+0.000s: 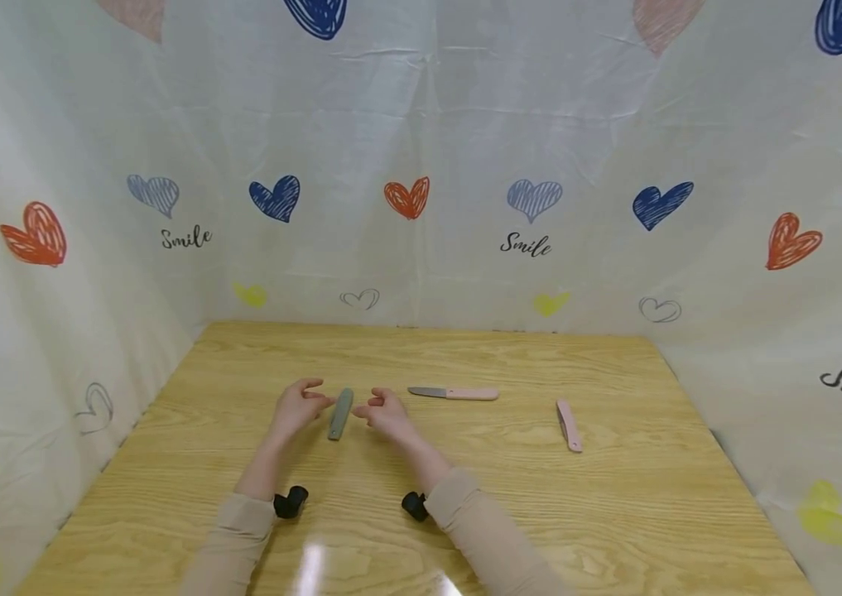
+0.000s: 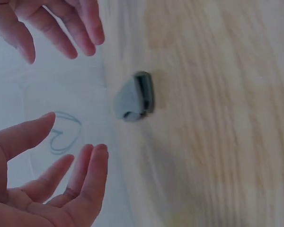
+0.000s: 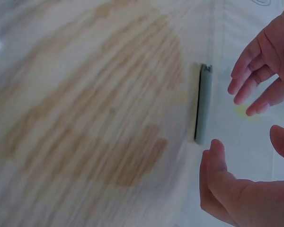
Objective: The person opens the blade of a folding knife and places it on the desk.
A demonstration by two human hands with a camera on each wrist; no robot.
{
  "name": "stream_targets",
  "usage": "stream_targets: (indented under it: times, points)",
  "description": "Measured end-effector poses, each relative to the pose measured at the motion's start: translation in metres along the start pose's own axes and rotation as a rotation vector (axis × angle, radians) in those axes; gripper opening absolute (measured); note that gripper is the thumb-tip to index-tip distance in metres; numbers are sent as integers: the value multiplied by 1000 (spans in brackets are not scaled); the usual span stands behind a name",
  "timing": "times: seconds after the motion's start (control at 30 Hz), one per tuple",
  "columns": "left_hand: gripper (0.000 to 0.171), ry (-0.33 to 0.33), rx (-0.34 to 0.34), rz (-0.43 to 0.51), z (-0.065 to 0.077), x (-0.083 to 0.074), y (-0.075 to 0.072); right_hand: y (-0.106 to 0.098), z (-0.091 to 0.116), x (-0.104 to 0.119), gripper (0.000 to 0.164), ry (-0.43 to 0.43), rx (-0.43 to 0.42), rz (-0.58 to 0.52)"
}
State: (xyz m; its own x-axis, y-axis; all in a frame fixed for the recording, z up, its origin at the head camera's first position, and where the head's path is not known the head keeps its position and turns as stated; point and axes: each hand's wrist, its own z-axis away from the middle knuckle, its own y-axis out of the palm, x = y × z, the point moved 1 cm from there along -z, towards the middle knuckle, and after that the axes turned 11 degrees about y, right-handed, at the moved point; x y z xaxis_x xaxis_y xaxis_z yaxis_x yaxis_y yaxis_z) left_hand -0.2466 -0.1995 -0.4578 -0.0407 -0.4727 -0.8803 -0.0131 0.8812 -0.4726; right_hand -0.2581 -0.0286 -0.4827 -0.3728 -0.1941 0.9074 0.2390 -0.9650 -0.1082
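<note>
A grey-green folding knife (image 1: 341,414), folded up, lies on the wooden table between the two hands. To its left, the left hand (image 1: 301,407) is spread with relaxed fingers, one fingertip right at the knife's side. The right hand (image 1: 388,415) hovers on the other side with loosely bent fingers and nothing in them. In the left wrist view the knife (image 2: 135,98) appears end-on, its slot showing, beyond the left hand's fingers (image 2: 92,177). Seen from the right wrist, the knife (image 3: 204,104) stands apart from both hands' fingertips.
A pink-handled knife (image 1: 458,393) with its blade out lies right of the right hand. Farther right rests a pink folding knife (image 1: 570,427). A white curtain (image 1: 465,273) with printed hearts surrounds the table (image 1: 614,513) at the back and sides.
</note>
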Motion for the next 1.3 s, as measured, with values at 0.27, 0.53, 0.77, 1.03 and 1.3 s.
stream_targets:
  times: [0.27,0.53,0.77,1.03,1.3]
  points:
    - [53,-16,84,-64,-6,20,1,19,-8,-3,59,56,20,-77]
    - [44,-33,85,92,-8,28,5,26,-6,-4,49,97,29,-156]
    - [45,-47,98,191,-7,28,7,24,-6,-3,48,96,69,-174]
    - [42,-52,118,219,-9,32,11,23,-4,-6,49,113,51,-188]
    - [50,-87,190,349,-9,31,12,18,-6,-9,52,117,26,-221]
